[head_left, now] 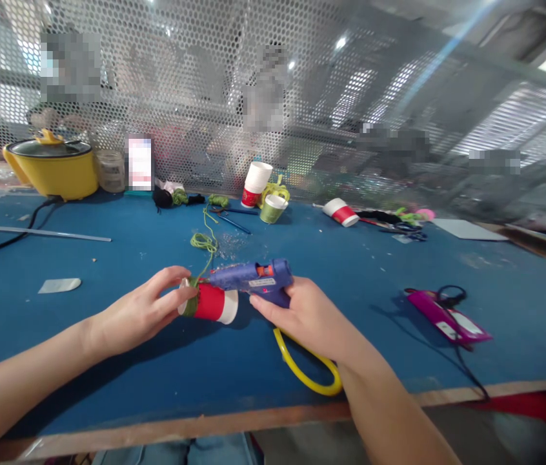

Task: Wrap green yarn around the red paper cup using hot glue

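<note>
from where i stand, burnt fingers look like the likeliest trouble: the glue gun (pixel 253 278) has its nozzle right beside the left hand (pixel 140 313), whose bent fingers pinch the yarn-wrapped end of a paper cup (pixel 212 303), so a small slip or a stray bead of glue could land on skin. the right hand (pixel 309 314) is closed round the gun's grip; i can't tell how hard it squeezes the trigger, nor whether the tip touches the green yarn (pixel 190 303). too much glue could soak through and smear the red band, and too little could let the turns slide off the narrow end. the strand running to a loose coil (pixel 202 241) beyond could snag under the barrel, since it passes close by the nozzle. the cup is on its side low over the blue counter (pixel 190 381), in front of the person and between the two hands; its long axis runs nearly left to right, with the white rim facing right and slightly nearer the person, while the wrapped base points left, into the palm side of those fingers.
</note>
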`<state>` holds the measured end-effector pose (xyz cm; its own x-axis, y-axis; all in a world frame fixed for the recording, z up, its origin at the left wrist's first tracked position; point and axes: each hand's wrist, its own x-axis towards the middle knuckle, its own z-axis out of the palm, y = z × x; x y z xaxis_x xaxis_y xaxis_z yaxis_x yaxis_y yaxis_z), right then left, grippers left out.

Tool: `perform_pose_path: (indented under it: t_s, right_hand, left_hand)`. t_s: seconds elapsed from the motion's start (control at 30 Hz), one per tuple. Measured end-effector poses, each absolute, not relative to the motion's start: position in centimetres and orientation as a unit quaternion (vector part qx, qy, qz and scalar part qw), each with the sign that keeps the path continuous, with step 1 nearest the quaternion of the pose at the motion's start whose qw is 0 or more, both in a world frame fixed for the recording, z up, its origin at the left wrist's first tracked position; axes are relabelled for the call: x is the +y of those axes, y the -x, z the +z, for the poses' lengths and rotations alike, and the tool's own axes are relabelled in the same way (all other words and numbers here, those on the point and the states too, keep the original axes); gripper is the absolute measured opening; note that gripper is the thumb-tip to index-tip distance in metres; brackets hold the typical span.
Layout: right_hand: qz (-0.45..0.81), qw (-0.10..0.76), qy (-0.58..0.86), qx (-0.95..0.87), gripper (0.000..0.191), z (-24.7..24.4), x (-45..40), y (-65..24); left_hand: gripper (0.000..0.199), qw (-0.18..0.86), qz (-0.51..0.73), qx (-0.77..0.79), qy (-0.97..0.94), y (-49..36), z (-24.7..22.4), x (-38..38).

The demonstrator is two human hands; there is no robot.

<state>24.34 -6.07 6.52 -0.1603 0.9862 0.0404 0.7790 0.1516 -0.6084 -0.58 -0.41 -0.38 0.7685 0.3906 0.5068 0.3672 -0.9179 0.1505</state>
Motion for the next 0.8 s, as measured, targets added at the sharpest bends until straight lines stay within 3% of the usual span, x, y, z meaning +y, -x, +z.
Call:
perform_pose_path:
  t_s: [0.37,0.8]
  right_hand:
    - [0.233,0.222,0.605,-0.728,0.019,6.6,-5.8,-24.3]
    - [0.269,0.204,0.606,-0.72,0.018,7.1,-6.7,-24.1]
  left_hand:
    - [0.03,0.006,0.269,0.194,-0.943,0.6,-0.7,-0.5]
    - [0.031,0.073,0.286,0.222,-0.929,0.5,-1.2,0.1]
